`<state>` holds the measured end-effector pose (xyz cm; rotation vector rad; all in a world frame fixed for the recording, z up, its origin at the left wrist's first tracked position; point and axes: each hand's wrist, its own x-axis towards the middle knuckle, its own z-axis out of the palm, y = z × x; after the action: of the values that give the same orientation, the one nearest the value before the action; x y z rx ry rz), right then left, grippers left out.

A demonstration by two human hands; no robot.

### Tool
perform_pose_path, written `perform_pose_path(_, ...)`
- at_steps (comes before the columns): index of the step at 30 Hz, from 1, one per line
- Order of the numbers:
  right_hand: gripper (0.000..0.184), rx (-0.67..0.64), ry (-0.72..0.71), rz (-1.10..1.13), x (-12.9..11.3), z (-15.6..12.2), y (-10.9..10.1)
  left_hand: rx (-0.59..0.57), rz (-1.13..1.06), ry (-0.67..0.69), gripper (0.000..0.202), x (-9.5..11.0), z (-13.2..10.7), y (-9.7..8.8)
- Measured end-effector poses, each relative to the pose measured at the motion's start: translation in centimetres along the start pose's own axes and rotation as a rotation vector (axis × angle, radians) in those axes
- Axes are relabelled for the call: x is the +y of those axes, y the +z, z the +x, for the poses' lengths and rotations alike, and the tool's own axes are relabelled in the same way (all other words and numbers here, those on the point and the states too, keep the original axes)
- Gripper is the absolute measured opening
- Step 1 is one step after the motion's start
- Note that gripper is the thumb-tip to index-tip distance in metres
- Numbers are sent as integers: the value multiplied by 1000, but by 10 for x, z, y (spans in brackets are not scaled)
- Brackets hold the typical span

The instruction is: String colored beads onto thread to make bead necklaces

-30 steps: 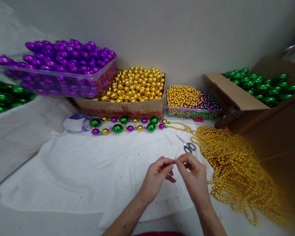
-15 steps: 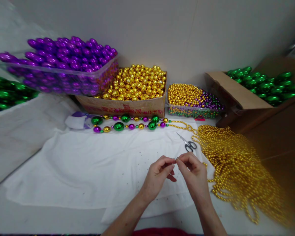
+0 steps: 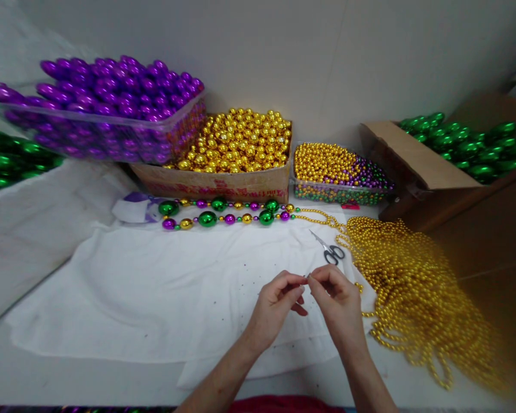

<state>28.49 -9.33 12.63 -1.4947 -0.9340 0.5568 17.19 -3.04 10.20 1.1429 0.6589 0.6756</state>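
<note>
At the meeting fingertips of the right hand point(image 3: 337, 298), pinched closed, and the left hand point(image 3: 275, 304), whose grip cannot be told, a tiny item point(image 3: 307, 277) seems held, and could be lost among specks point(image 3: 245, 265) on the cloth point(image 3: 155, 287) beneath if the pinch were slackened.

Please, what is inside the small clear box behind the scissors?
Small gold beads on the left, purple beads mostly on the right; green beads show through the front wall. What lies deeper is covered.
</note>
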Motion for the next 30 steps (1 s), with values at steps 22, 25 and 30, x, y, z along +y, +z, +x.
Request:
perform_pose_path(22,11,-18,0,-22,4,1,5,25,2,-18,17,0,-2,-5)
perform_pose_path(25,11,-19,4,-15,6,1,5,16,3,-11,16,0,-2,-6)
perform_pose_path(30,11,-20,9,-1,7,1,6,1,20,3,15,-2,-1,-8)
